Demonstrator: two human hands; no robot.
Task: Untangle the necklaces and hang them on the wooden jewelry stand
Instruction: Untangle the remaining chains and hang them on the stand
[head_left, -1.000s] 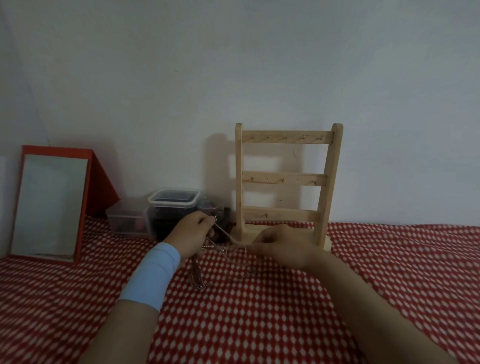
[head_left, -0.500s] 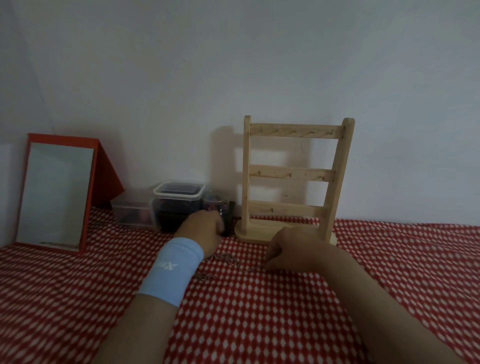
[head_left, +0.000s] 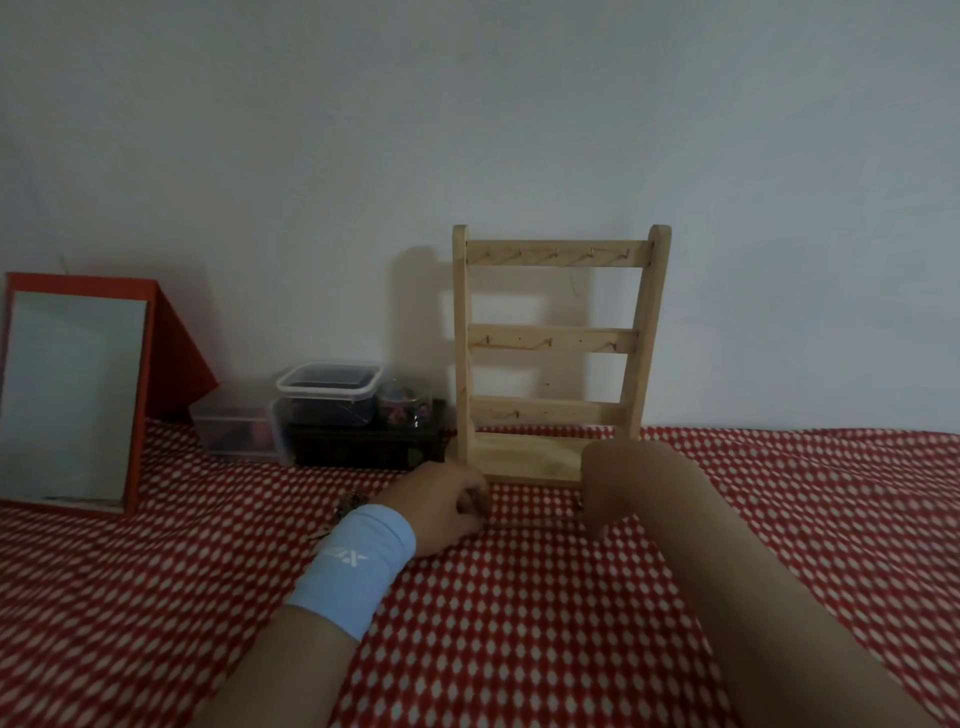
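The wooden jewelry stand stands upright against the wall, and the hooks on its three bars are bare. My left hand, with a light blue wristband, rests on the red checked cloth just in front of the stand's base, its fingers curled on the tangled necklaces. A bit of the necklaces shows on the cloth to the left of that wrist. My right hand is a short way to the right, knuckles up and fingers curled down, pinching a thin chain that hardly shows. Most of the chain is hidden by both hands.
A red-framed mirror leans at the far left. Clear plastic boxes, a small jar and a dark box sit against the wall left of the stand. The red checked cloth covers the whole surface.
Both hands have come down from above the cloth onto it and moved apart. The hanging clump of necklaces now lies on the cloth, mostly behind my left wrist.
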